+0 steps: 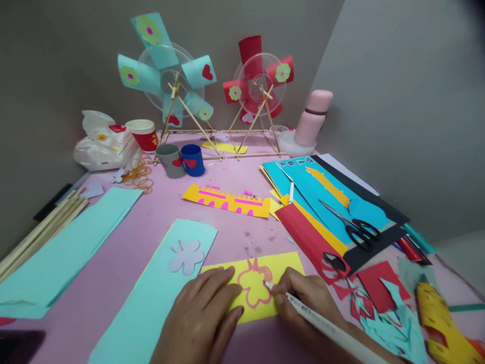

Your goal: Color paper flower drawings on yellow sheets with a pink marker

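Drawn in pink on a yellow paper sheet point(290, 260) is a butterfly outline with two antennae. My right hand point(306, 306) grips a white marker point(322, 323), its tip touching the upper right wing. On the sheet's left side my left hand point(206, 316) lies flat, fingers outstretched near the drawing. Beneath and left of that hand runs a light-blue paper strip point(140, 298), bearing a pale lilac butterfly cutout point(186, 257).
Scissors point(352, 222) rest on coloured sheets at right, near paper scraps point(394, 323) and a yellow glue gun point(441, 323). Behind stand two paper windmills point(176, 86), a pink bottle point(312, 119) and paper rings point(170, 161). An orange castle-like strip point(227, 201) lies mid-table.
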Action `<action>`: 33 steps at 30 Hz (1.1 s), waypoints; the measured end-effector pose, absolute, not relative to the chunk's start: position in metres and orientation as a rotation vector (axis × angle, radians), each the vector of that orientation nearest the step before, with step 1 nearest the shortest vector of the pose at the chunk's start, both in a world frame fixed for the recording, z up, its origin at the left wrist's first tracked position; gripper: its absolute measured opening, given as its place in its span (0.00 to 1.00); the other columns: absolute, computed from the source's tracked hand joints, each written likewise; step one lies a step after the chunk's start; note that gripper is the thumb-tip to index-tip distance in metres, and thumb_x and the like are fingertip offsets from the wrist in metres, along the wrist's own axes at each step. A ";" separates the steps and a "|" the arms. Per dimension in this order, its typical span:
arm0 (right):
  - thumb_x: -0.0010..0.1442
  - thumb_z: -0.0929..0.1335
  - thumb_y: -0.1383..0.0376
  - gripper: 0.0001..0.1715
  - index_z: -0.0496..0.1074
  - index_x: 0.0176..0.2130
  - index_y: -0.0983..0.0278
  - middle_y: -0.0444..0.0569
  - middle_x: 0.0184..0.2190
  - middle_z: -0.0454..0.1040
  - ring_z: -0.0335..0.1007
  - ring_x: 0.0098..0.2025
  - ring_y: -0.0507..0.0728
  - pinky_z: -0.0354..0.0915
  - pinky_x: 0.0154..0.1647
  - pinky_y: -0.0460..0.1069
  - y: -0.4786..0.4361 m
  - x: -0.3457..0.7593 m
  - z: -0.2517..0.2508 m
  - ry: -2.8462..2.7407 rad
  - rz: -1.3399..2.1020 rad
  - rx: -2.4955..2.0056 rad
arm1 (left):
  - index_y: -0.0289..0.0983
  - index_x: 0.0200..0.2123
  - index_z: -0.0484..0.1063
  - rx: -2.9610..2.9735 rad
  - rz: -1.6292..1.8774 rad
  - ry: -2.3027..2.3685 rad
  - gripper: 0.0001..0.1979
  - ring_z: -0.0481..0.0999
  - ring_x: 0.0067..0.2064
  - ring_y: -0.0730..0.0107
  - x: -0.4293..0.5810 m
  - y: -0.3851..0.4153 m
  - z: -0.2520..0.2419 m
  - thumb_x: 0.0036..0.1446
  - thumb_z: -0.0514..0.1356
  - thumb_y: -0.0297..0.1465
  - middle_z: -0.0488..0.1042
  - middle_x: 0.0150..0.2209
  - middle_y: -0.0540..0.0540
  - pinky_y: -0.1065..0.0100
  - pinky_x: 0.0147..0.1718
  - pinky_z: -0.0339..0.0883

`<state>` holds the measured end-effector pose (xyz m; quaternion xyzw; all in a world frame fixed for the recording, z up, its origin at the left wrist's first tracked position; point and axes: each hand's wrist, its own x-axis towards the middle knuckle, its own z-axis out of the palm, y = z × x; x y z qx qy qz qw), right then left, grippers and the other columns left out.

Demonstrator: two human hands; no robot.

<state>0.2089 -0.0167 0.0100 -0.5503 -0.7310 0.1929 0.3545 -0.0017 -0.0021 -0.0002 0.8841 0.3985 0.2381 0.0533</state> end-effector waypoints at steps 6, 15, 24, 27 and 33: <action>0.53 0.60 0.66 0.09 0.63 0.23 0.61 0.38 0.12 0.62 0.57 0.12 0.48 0.51 0.14 0.42 -0.019 0.207 0.004 -1.760 0.535 -1.507 | 0.43 0.44 0.70 2.680 0.703 1.232 0.09 0.70 0.50 0.62 0.000 -0.002 0.001 0.60 0.55 0.34 0.73 0.48 0.48 0.62 0.45 0.67; 0.54 0.59 0.65 0.10 0.64 0.24 0.61 0.38 0.12 0.61 0.56 0.13 0.49 0.49 0.14 0.43 -0.018 0.206 0.004 -1.782 0.524 -1.575 | 0.43 0.45 0.69 2.692 0.713 1.208 0.10 0.71 0.49 0.61 0.001 -0.001 0.001 0.60 0.56 0.35 0.73 0.48 0.48 0.61 0.44 0.68; 0.53 0.60 0.66 0.08 0.64 0.24 0.61 0.38 0.13 0.64 0.58 0.13 0.49 0.49 0.14 0.43 -0.016 0.205 0.003 -1.795 0.561 -1.544 | 0.43 0.45 0.70 2.682 0.704 1.224 0.10 0.71 0.49 0.61 0.001 -0.002 0.001 0.60 0.56 0.35 0.73 0.48 0.48 0.61 0.44 0.68; 0.53 0.60 0.66 0.08 0.63 0.23 0.61 0.40 0.14 0.67 0.59 0.13 0.49 0.51 0.15 0.43 -0.016 0.205 0.002 -1.799 0.588 -1.531 | 0.43 0.45 0.70 2.691 0.722 1.206 0.10 0.71 0.49 0.61 0.001 -0.002 0.002 0.60 0.56 0.35 0.73 0.48 0.47 0.61 0.44 0.68; 0.52 0.60 0.65 0.09 0.63 0.23 0.61 0.39 0.12 0.65 0.58 0.13 0.49 0.52 0.15 0.43 -0.017 0.205 0.000 -1.784 0.564 -1.533 | 0.43 0.44 0.70 2.674 0.693 1.227 0.10 0.71 0.50 0.61 0.000 -0.001 0.001 0.60 0.56 0.35 0.73 0.48 0.48 0.61 0.44 0.68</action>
